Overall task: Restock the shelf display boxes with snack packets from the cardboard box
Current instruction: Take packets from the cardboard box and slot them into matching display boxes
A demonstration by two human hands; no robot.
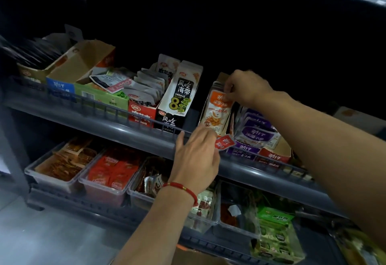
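Observation:
My right hand [244,87] pinches the top of a stack of orange snack packets [217,114] standing upright in a display box on the upper shelf [125,128]. My left hand [196,154], with a red string bracelet at its wrist, is raised at the shelf's front rail just below that stack. A small red packet [224,142] sits at its thumb side and looks pinched there. Purple packets [258,131] fill the display box to the right. A brown cardboard edge [194,256] shows at the bottom.
The upper shelf also holds a black-and-white seaweed box [177,99], a red box of white packets [142,108], and green and blue boxes at left. Clear plastic bins [50,178] of red and brown snacks line the lower shelf. The space above is dark.

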